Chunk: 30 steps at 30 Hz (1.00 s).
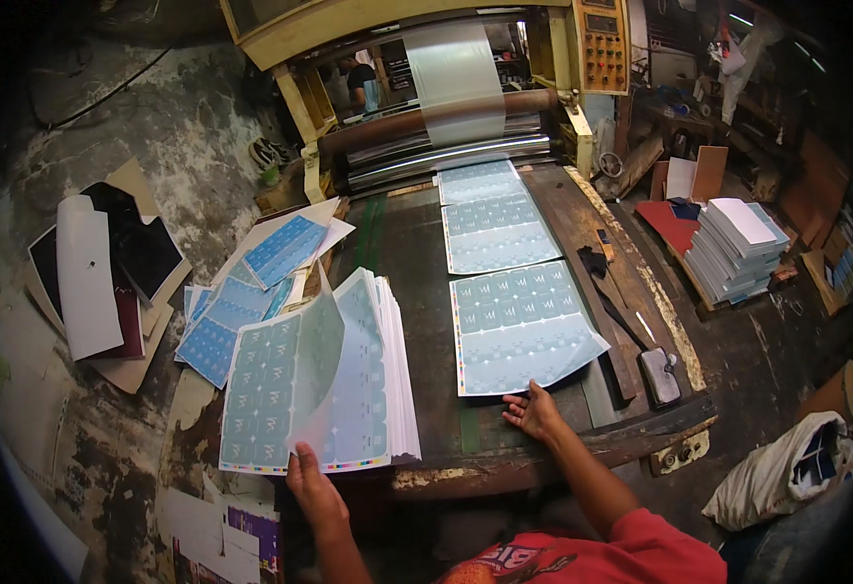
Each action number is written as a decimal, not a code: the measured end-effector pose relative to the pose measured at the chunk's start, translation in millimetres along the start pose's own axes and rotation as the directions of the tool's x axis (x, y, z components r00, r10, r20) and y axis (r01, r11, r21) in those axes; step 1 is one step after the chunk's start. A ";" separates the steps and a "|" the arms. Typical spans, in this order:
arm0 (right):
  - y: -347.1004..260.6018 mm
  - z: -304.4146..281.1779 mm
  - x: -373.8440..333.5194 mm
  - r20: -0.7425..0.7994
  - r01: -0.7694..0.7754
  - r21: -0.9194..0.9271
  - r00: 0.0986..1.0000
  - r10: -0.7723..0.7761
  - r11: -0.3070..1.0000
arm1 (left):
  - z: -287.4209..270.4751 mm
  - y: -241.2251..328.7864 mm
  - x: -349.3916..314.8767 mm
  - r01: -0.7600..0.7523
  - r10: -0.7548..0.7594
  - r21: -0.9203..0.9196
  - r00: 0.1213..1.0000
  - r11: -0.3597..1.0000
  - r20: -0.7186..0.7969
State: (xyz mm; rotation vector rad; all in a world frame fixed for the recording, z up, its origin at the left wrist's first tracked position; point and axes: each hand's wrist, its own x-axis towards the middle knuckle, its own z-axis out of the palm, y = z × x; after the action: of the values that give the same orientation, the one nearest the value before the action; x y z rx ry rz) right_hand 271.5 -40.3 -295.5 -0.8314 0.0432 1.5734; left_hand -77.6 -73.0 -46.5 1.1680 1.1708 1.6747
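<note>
A thick stack of printed sheets (pixel 402 389) stands at the table's near left, its upper sheets pale blue-green with repeated label designs. The top printed sheet (pixel 261 389) curls up along its right side. My left hand (pixel 317 492) pinches the bottom edge of that sheet, thumb in front. On the table to the right lies another printed sheet (pixel 524 331), its near right corner bent upward. My right hand (pixel 536 414) is at the near edge of this sheet, fingers apart and thumb tip at the paper; a firm grip does not show.
Beyond, a roller machine (pixel 446 161) carries clear film and a line of sheets. Loose blue sheets (pixel 222 326) lie left of the stack. A metal bar (pixel 613 341) and a dark block (pixel 658 378) sit at right. Another paper stack (pixel 728 255) stands farther right, above a sack (pixel 782 472).
</note>
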 end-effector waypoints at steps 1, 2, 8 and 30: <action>3.7 2.6 -1.0 -0.030 0.023 -0.010 0.999 -0.024 1.000 | -0.4 0.2 -3.7 -0.091 0.076 0.215 0.994 0.972 0.078; 3.9 9.2 -9.6 -0.063 0.000 -0.014 0.998 -0.001 1.000 | 1.5 1.8 -9.7 -0.187 0.125 0.413 0.977 0.891 0.172; -7.4 68.2 -136.1 0.604 -0.058 -0.137 0.786 0.130 0.989 | 17.3 14.6 -34.5 -0.680 0.125 0.304 0.504 0.667 0.854; 74.6 -45.4 -169.1 0.084 -0.141 -0.104 0.985 0.150 0.985 | 2.2 -13.1 -18.3 -0.638 0.242 0.592 0.754 0.493 0.611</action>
State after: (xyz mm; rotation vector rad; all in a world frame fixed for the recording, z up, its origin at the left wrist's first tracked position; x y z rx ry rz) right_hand 218.1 -221.5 -272.8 -0.8466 -0.0404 1.7611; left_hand -69.2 -85.7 -63.3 2.4856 1.3795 1.0497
